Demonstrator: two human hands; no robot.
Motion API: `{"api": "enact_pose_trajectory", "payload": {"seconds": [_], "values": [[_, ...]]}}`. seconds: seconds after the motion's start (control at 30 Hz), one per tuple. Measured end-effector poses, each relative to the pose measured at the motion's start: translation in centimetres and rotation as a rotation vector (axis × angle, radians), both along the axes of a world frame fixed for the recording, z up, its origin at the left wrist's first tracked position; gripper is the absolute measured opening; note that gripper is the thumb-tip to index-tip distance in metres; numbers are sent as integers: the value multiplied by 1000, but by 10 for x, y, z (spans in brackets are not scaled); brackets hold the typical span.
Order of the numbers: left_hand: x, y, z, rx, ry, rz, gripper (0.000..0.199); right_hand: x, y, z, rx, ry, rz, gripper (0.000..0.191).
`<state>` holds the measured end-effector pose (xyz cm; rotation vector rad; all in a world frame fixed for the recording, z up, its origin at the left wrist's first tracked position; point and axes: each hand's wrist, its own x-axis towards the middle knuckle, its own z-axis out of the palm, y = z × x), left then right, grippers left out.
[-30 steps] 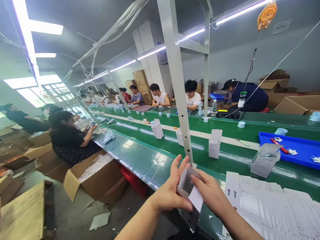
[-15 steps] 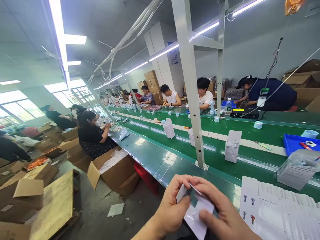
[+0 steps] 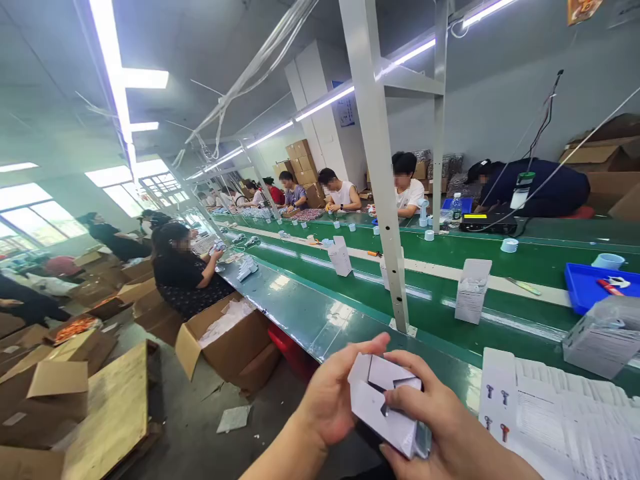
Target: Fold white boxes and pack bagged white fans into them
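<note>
While the white box [image 3: 383,403] sits clasped between both hands before the bench [image 3: 295,317], the left hand [image 3: 327,390] curls round its side and the right hand [image 3: 437,417] grips it, thumb against the flaps. Flat cartons [image 3: 560,410] overlap beside the right forearm. Farther out, an open carton [image 3: 471,297] stands on the green belt [image 3: 433,283], and a blue tray [image 3: 580,293] holds a red tool [image 3: 609,287].

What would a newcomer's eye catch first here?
Nearest, the left hand and right hand hold a white carton, flaps partly folded. Beyond runs a long green conveyor with upright white boxes. At far right, a bright blue tray stands out.
</note>
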<state>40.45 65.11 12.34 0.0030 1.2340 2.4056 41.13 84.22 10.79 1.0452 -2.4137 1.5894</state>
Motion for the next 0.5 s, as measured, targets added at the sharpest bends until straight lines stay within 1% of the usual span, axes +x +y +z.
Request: {"api": "enact_pose_trajectory", "payload": {"seconds": [0.03,0.07,0.13,0.17,0.2,0.23,0.3,0.4,0.5], "values": [[0,2,-1,-2,-37,43,44,0,0,1,-20,4,9,28],[1,4,-3,0,-59,64,42,1,1,0,-51,6,11,35],[4,8,-6,6,-57,37,53,4,3,-6,-104,-23,-5,58],[6,10,-8,-5,-47,11,58,5,3,-10,-112,-50,-10,66],[8,12,-10,-30,-32,-6,61,5,4,-13,-108,-81,-11,70],[11,13,-11,-62,-17,-9,63,6,4,-15,-95,-116,-9,70],[14,17,-15,-121,21,33,66,6,3,-14,-69,-202,-16,69],[19,23,-15,-151,99,129,64,5,3,-5,-115,-306,-51,80],[23,29,-13,-164,172,177,59,5,7,0,-157,-299,-3,84]]}}
